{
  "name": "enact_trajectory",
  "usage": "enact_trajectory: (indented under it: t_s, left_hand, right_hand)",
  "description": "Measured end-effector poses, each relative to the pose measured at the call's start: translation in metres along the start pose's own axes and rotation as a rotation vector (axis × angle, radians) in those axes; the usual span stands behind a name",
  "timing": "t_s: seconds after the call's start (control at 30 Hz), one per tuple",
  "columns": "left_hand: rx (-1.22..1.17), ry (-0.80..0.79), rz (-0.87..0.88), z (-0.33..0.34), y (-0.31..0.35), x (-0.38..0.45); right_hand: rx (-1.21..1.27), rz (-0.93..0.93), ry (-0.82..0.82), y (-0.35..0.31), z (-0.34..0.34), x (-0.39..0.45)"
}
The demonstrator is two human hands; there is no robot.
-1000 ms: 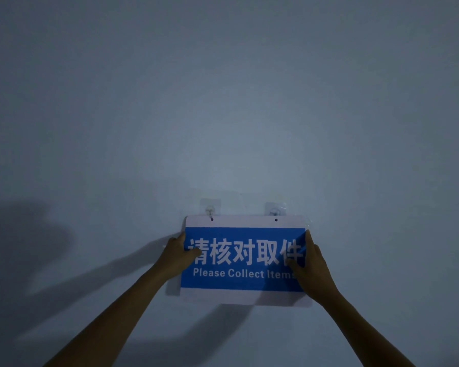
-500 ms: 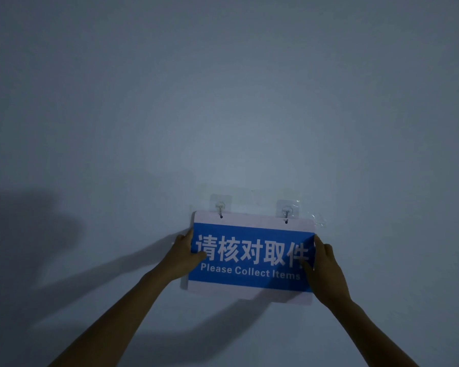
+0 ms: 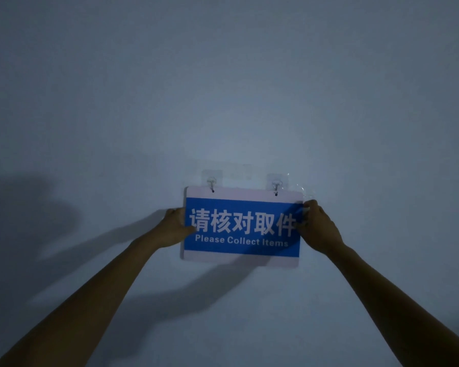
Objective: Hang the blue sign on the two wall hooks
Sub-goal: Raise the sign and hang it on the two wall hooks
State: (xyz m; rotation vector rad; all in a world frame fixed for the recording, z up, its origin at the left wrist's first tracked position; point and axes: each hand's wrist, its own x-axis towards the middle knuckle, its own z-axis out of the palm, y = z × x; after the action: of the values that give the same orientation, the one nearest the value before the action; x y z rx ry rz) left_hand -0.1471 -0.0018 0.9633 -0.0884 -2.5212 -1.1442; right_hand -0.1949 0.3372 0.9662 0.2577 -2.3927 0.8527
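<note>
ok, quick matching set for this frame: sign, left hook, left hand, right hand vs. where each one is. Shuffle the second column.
1. blue sign
2. left hook
3. left hand
4. right hand

A. grips the sign's right edge
B. on the wall, through the sign's top-left hole
C. flat against the wall below both hooks
D. holds the sign's left edge, thumb on the blue face

Pairs: 1-C, 2-B, 3-D, 4-A

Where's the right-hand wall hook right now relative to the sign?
In the head view, the right hook sits on the wall just above the blue sign's top edge, right of centre, its tip at the sign's right hole, up-left of the right hand.
</note>
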Motion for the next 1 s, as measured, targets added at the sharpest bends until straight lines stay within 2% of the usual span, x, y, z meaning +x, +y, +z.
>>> enact_trajectory:
  t_s: [0.13, 0.27, 0.43, 0.6, 0.87, 1.0]
  left_hand:
    - [0.064, 0.071, -0.064, 0.003, 0.003, -0.006]
    - [0.099, 0.067, -0.096, 0.002, 0.004, -0.008]
    - [0.082, 0.056, -0.095, 0.001, 0.003, -0.007]
    - [0.064, 0.014, -0.035, 0.0, 0.017, -0.011]
    - [0.098, -0.053, 0.019, 0.008, 0.018, -0.005]
    - [0.11, -0.023, 0.022, 0.011, 0.029, -0.02]
  right_hand:
    - [-0.027, 0.04, -0.025, -0.002, -0.003, -0.005]
    - [-0.028, 0.048, -0.036, -0.007, -0.006, -0.01]
    - [0.043, 0.021, 0.086, -0.018, -0.008, -0.015]
    - [0.051, -0.107, -0.018, -0.028, -0.004, -0.019]
    - [0.066, -0.121, -0.103, -0.029, 0.005, -0.027]
    - [0.088, -0.126, -0.111, -0.027, 0.002, -0.032]
